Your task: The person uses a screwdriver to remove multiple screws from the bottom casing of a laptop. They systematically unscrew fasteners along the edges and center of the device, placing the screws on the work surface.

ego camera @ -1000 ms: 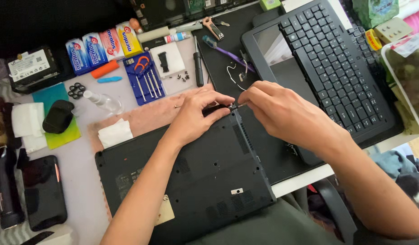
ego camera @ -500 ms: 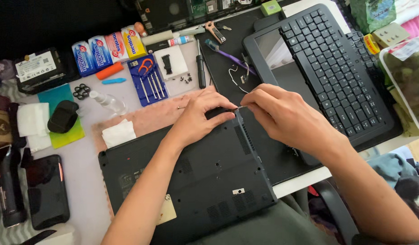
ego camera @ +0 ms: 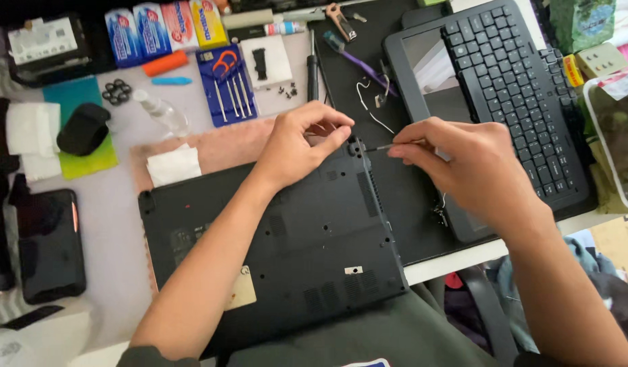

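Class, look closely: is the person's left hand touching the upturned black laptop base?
Touching. The head view shows the left hand resting on the far edge of the laptop base.

Top left of the desk I see a row of four small flat packets (ego camera: 166, 26) lying side by side: two blue with red and white marks, one red, one yellow. Left of them sits a black box with a white rectangular label (ego camera: 39, 41) on its top face. Below the packets lies a blue blister pack (ego camera: 226, 83) holding thin metal tools and an orange loop. At the left edge, a dark phone (ego camera: 50, 245) lies face up, screen black and unlit. On the laptop underside, a tan rectangular sticker (ego camera: 242, 291) sits near the front edge. A green patterned packet (ego camera: 584, 22) stands top right.
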